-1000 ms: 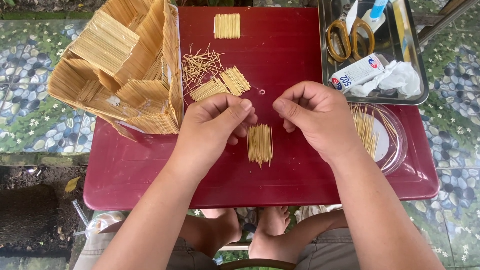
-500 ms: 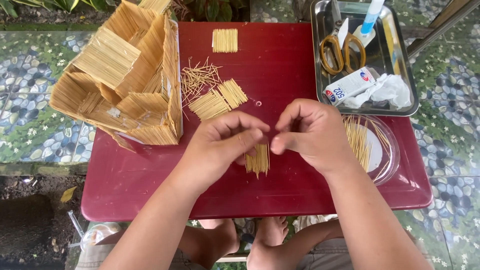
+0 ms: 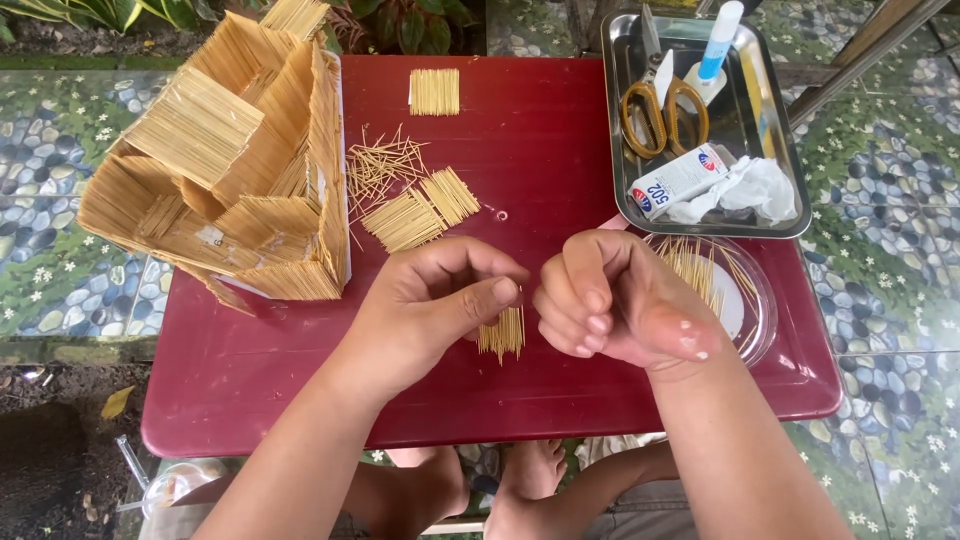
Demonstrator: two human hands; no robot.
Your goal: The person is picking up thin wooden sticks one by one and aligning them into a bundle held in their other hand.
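A: Status of the stick model [image 3: 225, 170]?
B: Large, standing at the far left of the red tabletop [image 3: 560, 150]. Several walls and sloped panels of pale sticks are joined; by my reading the bulk of the build is done, though open edges show on its near side.

A: Panels in waiting?
B: Three flat ones. One small panel far centre [image 3: 435, 91], two lying side by side just right of the model [image 3: 420, 208], with loose sticks [image 3: 380, 160] scattered just beyond them.

A: And the hands?
B: Left hand [image 3: 430, 305] bent over a small flat bundle of sticks [image 3: 502, 332] at near centre; thumb and curled fingers close round its left edge, touching it. Right hand [image 3: 615, 300] just right of the bundle, loosely fisted; whether it pinches a stick I cannot tell.

A: Supplies?
B: Clear round dish [image 3: 745, 300] of loose sticks to the right, partly behind the right hand. Steel tray [image 3: 625, 120] far right holds yellow-handled scissors [image 3: 665, 110], a glue tube, a small box and crumpled tissue.

A: What remains?
B: Judging by this: the panel in hand looks narrower than the finished ones, and four pieces are not yet mounted.
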